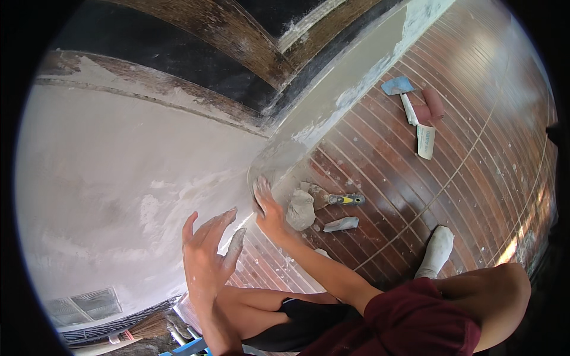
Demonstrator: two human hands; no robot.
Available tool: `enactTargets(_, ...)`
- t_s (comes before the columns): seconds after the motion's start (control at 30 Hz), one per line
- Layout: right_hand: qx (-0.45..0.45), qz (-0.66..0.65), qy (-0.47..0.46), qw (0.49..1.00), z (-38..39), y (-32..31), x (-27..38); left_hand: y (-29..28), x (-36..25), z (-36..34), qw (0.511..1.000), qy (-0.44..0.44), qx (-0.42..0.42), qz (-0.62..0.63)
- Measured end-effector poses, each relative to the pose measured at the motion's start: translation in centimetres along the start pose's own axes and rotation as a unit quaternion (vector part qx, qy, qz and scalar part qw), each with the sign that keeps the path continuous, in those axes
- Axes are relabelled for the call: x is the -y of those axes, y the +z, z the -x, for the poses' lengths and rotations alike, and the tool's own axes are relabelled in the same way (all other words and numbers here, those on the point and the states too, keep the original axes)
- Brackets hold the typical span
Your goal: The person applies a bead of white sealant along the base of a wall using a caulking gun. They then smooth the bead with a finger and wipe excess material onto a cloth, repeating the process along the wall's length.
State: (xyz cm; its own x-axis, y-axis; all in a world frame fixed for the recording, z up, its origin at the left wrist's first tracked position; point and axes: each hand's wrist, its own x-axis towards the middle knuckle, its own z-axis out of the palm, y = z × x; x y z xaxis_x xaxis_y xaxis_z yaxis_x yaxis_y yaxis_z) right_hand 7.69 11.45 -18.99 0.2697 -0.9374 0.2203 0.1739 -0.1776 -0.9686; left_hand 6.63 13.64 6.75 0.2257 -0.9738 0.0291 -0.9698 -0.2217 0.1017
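Note:
My right hand [270, 207] lies with its fingers stretched out against the low wall corner [264, 163], just above the floor. Grey-white residue coats its fingertips, and I see nothing held in it. My left hand [208, 252] is raised near the pale plastered wall [119, 154], fingers apart and dusted white, holding nothing visible. Beside my right hand, on the floor, sits a whitish lump [301, 210] that looks like putty. A putty knife [346, 200] with a black and yellow handle lies against it, its blade smeared. Close by is a small pale folded piece [341, 224].
Farther off on the reddish-brown striped floor [469, 172] lie a blue flat piece [398, 85], a reddish roll [435, 104] like sandpaper, and a printed white piece [426, 141]. My white-socked foot [439, 246] rests at right. A broom [151, 323] is at lower left.

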Motion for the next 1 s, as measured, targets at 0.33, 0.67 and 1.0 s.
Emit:
enactTargets(0.33, -0.281, 0.037, 0.001, 0.959, -14.1, -9.6, -1.7, -0.5, 0.7, 1.2, 0.999, -0.027, -0.023, 0.025)
enactTargets(0.67, 0.015, 0.068, -0.147, 0.987, -0.8, -1.6, -3.0, 0.6, 1.2, -0.8, 1.000, -0.006, -0.028, -0.003)
enactTargets(1.0, -0.327, -0.032, 0.072, 0.942, -10.9, -11.5, -2.1, -0.6, 0.3, 0.7, 0.999, -0.020, -0.023, 0.036)
